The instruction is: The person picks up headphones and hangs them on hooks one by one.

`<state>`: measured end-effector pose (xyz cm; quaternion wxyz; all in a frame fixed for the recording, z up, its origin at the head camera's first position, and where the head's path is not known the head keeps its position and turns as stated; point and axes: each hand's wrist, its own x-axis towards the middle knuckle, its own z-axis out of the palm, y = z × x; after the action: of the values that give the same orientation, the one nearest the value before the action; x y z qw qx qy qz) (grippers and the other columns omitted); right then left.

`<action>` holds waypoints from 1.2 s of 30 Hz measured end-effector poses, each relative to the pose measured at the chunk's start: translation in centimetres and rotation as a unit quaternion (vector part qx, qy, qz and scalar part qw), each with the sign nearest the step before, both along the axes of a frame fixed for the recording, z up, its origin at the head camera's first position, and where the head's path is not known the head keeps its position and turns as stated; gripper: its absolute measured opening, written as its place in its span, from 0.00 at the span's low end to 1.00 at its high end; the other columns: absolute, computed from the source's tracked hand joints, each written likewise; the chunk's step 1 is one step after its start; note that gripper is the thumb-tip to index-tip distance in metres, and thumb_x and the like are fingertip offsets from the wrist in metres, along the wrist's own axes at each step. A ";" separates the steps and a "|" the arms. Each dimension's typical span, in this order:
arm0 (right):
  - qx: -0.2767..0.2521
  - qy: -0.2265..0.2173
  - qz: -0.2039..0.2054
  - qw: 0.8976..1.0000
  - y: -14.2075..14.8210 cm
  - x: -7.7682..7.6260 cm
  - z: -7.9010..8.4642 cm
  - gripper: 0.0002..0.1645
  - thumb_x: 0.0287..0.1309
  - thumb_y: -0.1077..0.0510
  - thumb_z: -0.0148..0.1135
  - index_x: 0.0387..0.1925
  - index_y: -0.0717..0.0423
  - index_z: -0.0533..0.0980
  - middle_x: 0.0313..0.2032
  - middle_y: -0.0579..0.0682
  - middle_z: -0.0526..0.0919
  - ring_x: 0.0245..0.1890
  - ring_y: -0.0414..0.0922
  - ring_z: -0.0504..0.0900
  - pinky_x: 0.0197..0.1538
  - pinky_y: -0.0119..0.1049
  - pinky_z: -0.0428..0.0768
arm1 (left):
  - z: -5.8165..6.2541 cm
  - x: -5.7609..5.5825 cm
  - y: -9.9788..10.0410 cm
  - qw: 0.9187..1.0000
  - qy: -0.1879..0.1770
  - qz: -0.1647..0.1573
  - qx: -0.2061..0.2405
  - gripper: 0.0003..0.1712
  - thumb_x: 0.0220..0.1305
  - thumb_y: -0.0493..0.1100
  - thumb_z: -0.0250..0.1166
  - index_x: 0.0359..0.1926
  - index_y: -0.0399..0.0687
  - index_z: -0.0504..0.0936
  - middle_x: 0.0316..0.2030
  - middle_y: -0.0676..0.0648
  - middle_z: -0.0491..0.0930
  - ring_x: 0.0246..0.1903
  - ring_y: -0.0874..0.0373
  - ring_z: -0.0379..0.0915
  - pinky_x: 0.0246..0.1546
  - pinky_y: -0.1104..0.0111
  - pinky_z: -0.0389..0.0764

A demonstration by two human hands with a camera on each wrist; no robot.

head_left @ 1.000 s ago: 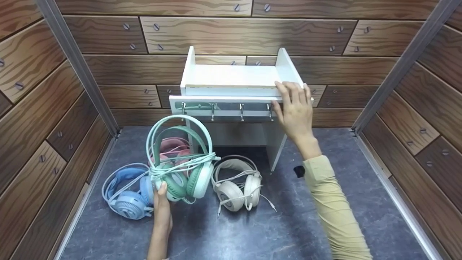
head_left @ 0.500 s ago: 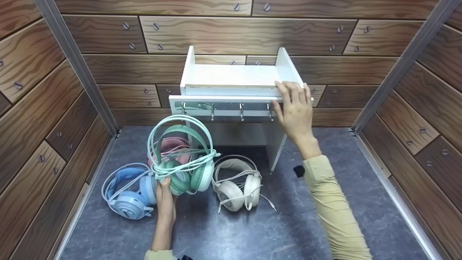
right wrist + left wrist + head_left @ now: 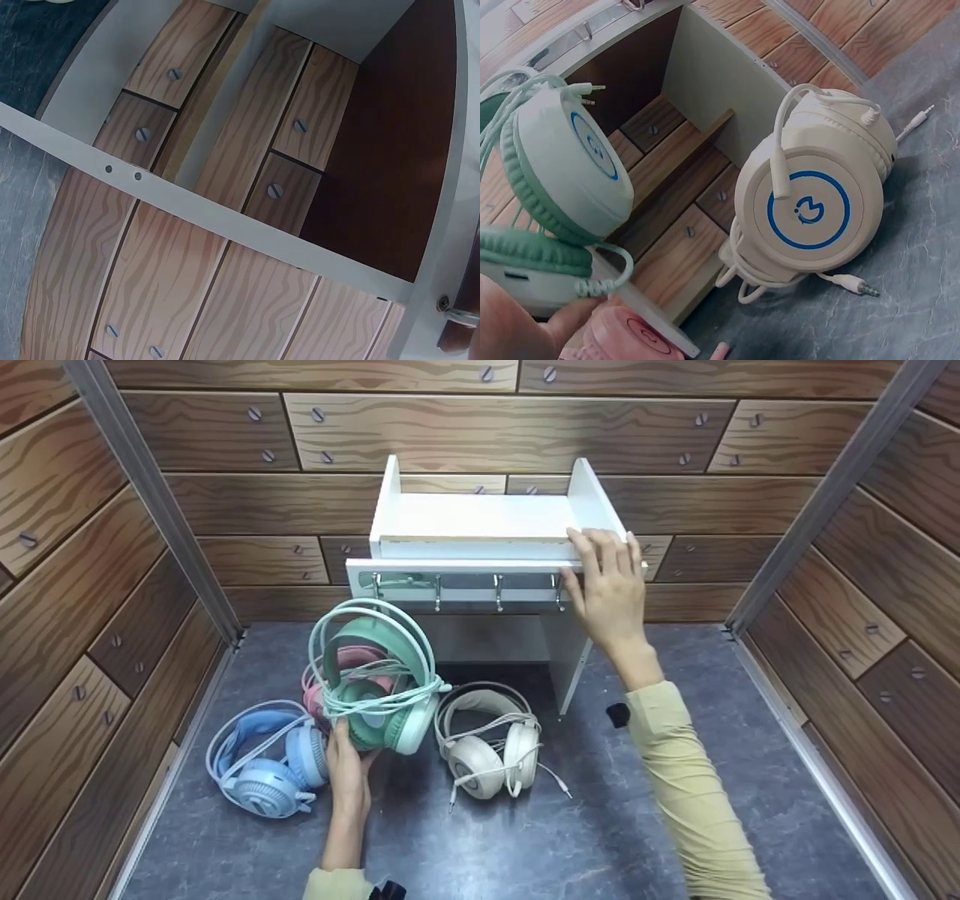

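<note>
My left hand holds mint-green headphones by the lower ear cup, with their cable bundled across the front. They are raised in front of the left end of a white shelf unit. In the left wrist view the thumb side of the hand shows below a green-padded cup. My right hand grips the right end of the unit's front hook rail, fingers over the top and thumb in front. Several metal hooks hang along that rail.
Cream headphones lie on the dark floor before the unit, cable ends loose. Blue headphones lie at left. Pink headphones are partly hidden behind the green pair. Wood-patterned walls enclose the back and sides.
My left hand and the green headphones have risen slightly toward the shelf unit, and the headphones have turned a little. My right hand stays on the rail.
</note>
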<state>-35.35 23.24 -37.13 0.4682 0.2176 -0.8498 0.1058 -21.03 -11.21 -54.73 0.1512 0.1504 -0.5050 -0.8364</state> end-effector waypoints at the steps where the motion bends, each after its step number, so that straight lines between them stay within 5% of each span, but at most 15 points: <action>1: 0.001 0.001 0.000 1.000 0.0 0.0 0.0 0.31 0.75 0.40 0.46 0.71 0.48 0.66 0.61 0.56 0.72 0.65 0.55 0.67 0.77 0.52 0.50 | 0.0 -0.1 0.0 1.000 0.002 -0.003 -0.007 0.33 0.82 0.53 0.41 0.73 0.32 0.60 0.56 0.40 0.74 0.49 0.61 0.76 0.47 0.63 0.82; 5: 0.000 0.004 0.001 1.000 -0.1 0.0 0.1 0.31 0.75 0.40 0.46 0.71 0.48 0.67 0.61 0.56 0.72 0.66 0.55 0.67 0.77 0.52 0.50 | 0.1 -0.5 0.1 0.999 0.014 -0.022 -0.034 0.32 0.83 0.51 0.39 0.74 0.32 0.57 0.64 0.31 0.67 0.57 0.54 0.73 0.52 0.57 0.83; 10: 0.000 0.004 0.003 1.000 -0.3 0.1 0.2 0.31 0.75 0.39 0.45 0.71 0.48 0.66 0.61 0.56 0.72 0.65 0.55 0.67 0.77 0.52 0.49 | -0.2 -1.2 0.1 0.998 0.028 -0.029 -0.038 0.30 0.83 0.49 0.39 0.75 0.34 0.55 0.69 0.31 0.63 0.64 0.53 0.67 0.62 0.53 0.76; 25: 0.003 0.006 0.002 1.000 -0.3 0.0 0.1 0.30 0.75 0.41 0.46 0.71 0.48 0.66 0.61 0.55 0.72 0.66 0.54 0.67 0.77 0.53 0.50 | -0.6 -2.4 -0.5 0.995 0.010 0.018 -0.093 0.24 0.80 0.39 0.49 0.69 0.30 0.63 0.61 0.28 0.70 0.50 0.55 0.75 0.56 0.59 0.81; 36: -0.001 0.002 0.001 1.000 -0.1 0.1 -0.1 0.30 0.75 0.41 0.46 0.71 0.48 0.67 0.61 0.56 0.72 0.66 0.55 0.67 0.77 0.52 0.49 | -0.6 -1.8 -0.9 0.995 0.012 0.016 -0.098 0.27 0.78 0.36 0.50 0.72 0.28 0.59 0.66 0.26 0.65 0.59 0.49 0.70 0.59 0.57 0.79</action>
<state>-35.30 23.16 -37.19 0.4703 0.2186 -0.8483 0.1069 -22.78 -12.13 -55.35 0.1851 0.1325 -0.5803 -0.7819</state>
